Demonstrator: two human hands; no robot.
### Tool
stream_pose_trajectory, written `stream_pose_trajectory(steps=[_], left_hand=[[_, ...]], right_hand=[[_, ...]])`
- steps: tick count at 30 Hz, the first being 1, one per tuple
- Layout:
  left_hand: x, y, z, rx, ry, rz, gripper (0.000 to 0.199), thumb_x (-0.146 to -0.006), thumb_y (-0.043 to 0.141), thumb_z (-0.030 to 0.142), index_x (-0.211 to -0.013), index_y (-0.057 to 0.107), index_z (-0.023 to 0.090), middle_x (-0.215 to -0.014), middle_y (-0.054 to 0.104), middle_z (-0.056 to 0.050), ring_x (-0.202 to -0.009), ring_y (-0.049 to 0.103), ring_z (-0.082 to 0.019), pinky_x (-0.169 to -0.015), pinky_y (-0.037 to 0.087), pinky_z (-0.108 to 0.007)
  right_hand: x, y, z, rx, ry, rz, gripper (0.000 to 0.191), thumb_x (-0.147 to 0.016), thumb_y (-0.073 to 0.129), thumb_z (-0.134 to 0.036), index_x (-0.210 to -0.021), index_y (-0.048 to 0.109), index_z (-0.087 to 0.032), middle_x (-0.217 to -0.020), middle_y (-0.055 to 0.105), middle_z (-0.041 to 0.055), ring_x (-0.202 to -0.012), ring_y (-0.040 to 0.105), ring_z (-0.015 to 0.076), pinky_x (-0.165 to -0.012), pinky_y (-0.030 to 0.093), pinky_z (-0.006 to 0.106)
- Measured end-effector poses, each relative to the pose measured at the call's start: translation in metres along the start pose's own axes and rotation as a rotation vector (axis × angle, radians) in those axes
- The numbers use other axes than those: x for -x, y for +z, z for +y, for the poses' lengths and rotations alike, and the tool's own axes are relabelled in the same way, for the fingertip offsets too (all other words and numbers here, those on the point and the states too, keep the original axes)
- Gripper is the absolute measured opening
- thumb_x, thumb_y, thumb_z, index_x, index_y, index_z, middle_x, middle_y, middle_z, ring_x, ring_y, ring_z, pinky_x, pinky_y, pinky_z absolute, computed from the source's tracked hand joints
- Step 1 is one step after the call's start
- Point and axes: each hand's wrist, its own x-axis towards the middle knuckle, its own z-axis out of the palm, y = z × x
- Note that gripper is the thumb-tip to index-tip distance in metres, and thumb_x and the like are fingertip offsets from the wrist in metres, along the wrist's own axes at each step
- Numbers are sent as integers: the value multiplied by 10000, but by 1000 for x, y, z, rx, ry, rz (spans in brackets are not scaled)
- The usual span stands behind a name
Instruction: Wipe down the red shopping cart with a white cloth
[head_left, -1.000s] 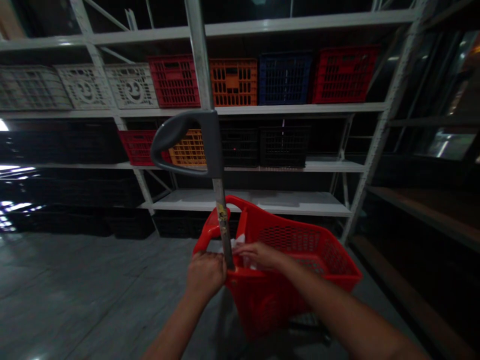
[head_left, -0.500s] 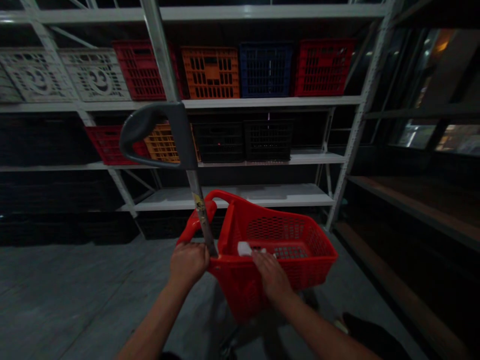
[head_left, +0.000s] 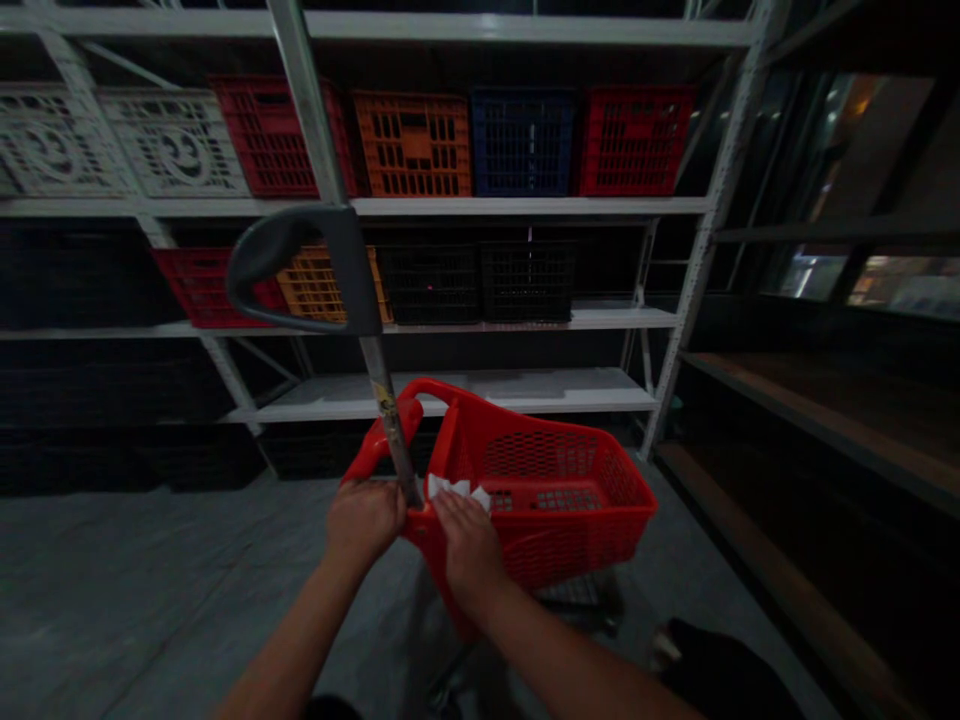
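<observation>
While crosswise, cart (head_left: 570,542) (handle (head_left: 366,452) leftward).

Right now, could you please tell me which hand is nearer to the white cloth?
Right. The right hand touches the white cloth at the near rim of the red cart; the left hand is farther left, on the red handle, beyond the metal pole.

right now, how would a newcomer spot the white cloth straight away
White metal shelves fill the background, and a red cart stands before them. Towards the left end of its near rim, close to the metal pole, the right hand rests on the white cloth. It alone is crumpled and white against red plastic.
</observation>
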Motion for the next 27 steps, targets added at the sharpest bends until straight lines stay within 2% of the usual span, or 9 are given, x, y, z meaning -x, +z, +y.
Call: stream_pose_trajectory(steps=[2, 5, 10, 12, 14, 16, 19, 24, 27], left_hand=[[0, 1, -3, 1, 18, 10, 426, -825, 332, 314, -565, 629, 154, -567, 646, -101, -571, 598, -228, -636, 378, -350], [1, 4, -6, -29, 35, 34, 408, -823, 337, 295, -558, 616, 161, -565, 643, -95, -576, 600, -228, -639, 374, -350], [2, 8, -8, -58, 36, 49, 409, -830, 340, 314, -549, 601, 172, -567, 642, -83, -580, 596, -226, -656, 372, -352], [1, 8, -7, -53, 23, 45, 420, -835, 339, 333, -550, 600, 170, -573, 646, -83, -583, 597, -222, -665, 373, -351], [0, 8, -5, -54, 8, 33, 425, -838, 336, 340, -551, 599, 170, -575, 648, -82, -586, 598, -218, -668, 372, -349], [-1, 8, -3, -64, 4, 18, 419, -839, 339, 340, -555, 597, 173, -584, 653, -77, -596, 601, -218, -668, 368, -348], [-3, 9, 2, -82, -6, 10, 408, -840, 336, 328, -562, 596, 179, -604, 660, -69, -616, 605, -226, -664, 362, -351], [-6, 10, 3, -77, -6, 7, 439, -854, 312, 332, -556, 591, 171, -580, 649, -76, -606, 604, -225, -652, 356, -351], [-8, 12, 0, -59, 1, 24, 448, -854, 311, 346, -562, 600, 166, -583, 653, -85, -608, 605, -225, -651, 357, -349]], right_hand=[[14, -11, 20, 74, -64, -37, 557, -773, 333, -30, -1312, 410, -146, -1308, 482, 76, -1237, 386, 176, -1013, 332, 372], [55, -45, 78, 226, -39, -59, 570, -739, 315, 0, -1281, 450, -116, -1282, 505, 98, -1230, 397, 175, -1007, 344, 374], [124, -129, 184, 494, 297, -114, 578, -729, 312, 12, -1255, 488, -152, -1267, 523, 78, -1218, 419, 196, -1057, 240, 445], [137, -154, 210, 549, 441, -85, 551, -744, 299, -2, -1241, 503, -127, -1273, 514, 97, -1214, 424, 211, -1054, 239, 453], [140, -162, 222, 536, 529, -28, 534, -754, 288, -18, -1234, 508, -97, -1263, 519, 118, -1216, 421, 219, -1037, 277, 439], [133, -152, 219, 470, 547, 41, 533, -756, 287, -30, -1234, 512, -106, -1242, 537, 119, -1210, 426, 219, -1019, 313, 431], [111, -112, 185, 316, 456, 116, 560, -758, 292, -21, -1255, 495, -181, -1228, 554, 83, -1185, 456, 201, -1020, 319, 441], [47, -28, 79, -1, 209, 91, 550, -776, 295, -20, -1269, 479, -182, -1233, 552, 71, -1174, 471, 163, -1023, 347, 391], [7, 2, 26, -99, 157, 39, 529, -779, 307, -30, -1270, 472, -138, -1250, 538, 80, -1182, 462, 155, -1031, 339, 356]])
